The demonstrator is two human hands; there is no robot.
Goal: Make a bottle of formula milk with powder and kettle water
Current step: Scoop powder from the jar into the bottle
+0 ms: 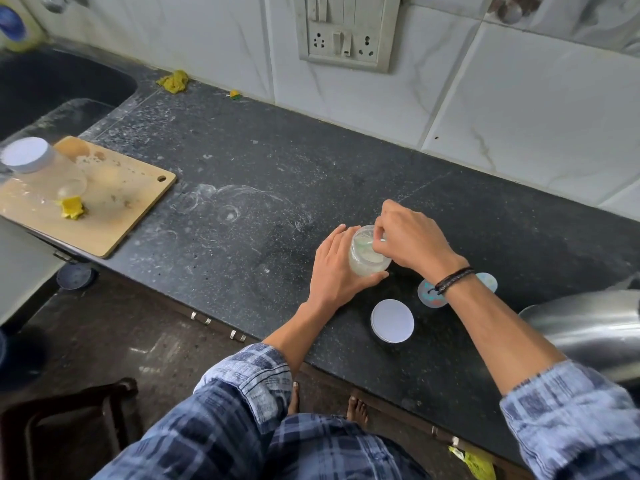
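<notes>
- My left hand [334,268] wraps the small clear plastic jar of pale powder [367,252], its fingers [375,277] curled round the base to pin the jar upright on the black speckled stone surface [242,188] while the other hand works inside.
- My right hand [408,237] hovers over the open mouth, fingertips pinched on what looks like a thin scoop handle (too small to be sure), dipping for powder, I judge.
- The round white lid [392,321] lies flat just beside the jar, towards me, parked within reach for closing.
- A shiny steel vessel [588,327], probably the kettle, waits at the right edge, near my right forearm.
- A patterned round disc [429,293] lies partly hidden under my right wrist; I cannot tell what it is.
- Well apart on the left, a wooden cutting board [114,206] carries a second clear jar with a white lid [38,168], out of the working area.
</notes>
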